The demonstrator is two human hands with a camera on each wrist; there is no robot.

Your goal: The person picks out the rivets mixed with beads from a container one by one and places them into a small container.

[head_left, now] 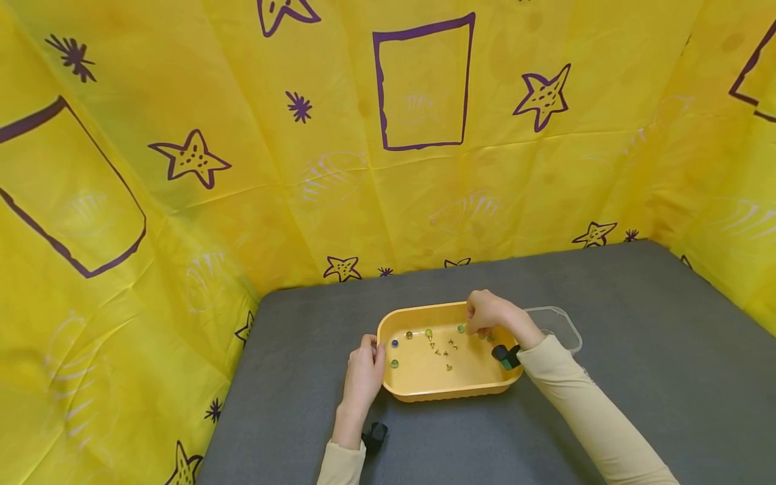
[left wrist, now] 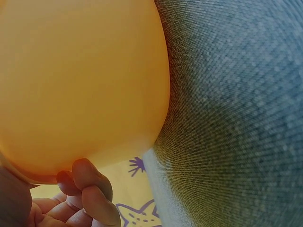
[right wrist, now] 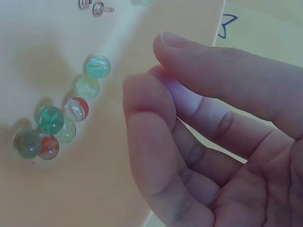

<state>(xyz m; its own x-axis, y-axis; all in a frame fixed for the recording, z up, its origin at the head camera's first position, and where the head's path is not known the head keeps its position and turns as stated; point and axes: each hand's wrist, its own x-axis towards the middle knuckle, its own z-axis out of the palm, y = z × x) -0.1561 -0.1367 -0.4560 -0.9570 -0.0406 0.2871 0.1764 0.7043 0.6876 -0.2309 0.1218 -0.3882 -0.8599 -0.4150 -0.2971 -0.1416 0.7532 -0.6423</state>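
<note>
My left hand (head_left: 362, 377) grips the left end of a yellow plastic basin (head_left: 451, 385). In the left wrist view its curled fingers (left wrist: 97, 182) are at the rim. Over the basin's right part reaches my right hand (head_left: 490, 314), fingers bent, the tips close above several glass marbles. Nothing shows between these fingertips in the right wrist view, where a dark green marble (right wrist: 50, 119) and a red-and-clear marble (right wrist: 76, 109) lie in a cluster. A blue marble (head_left: 395, 343) and a green marble (head_left: 395, 364) lie towards the left end. Small brass-coloured studs (head_left: 438, 352) are scattered mid-basin.
A clear plastic lid or tray (head_left: 564, 330) lies to the right of the basin, partly behind the right forearm. Everything stands on a dark grey tabletop (head_left: 297, 377). Yellow printed cloth (head_left: 339, 222) hangs behind it and at both sides.
</note>
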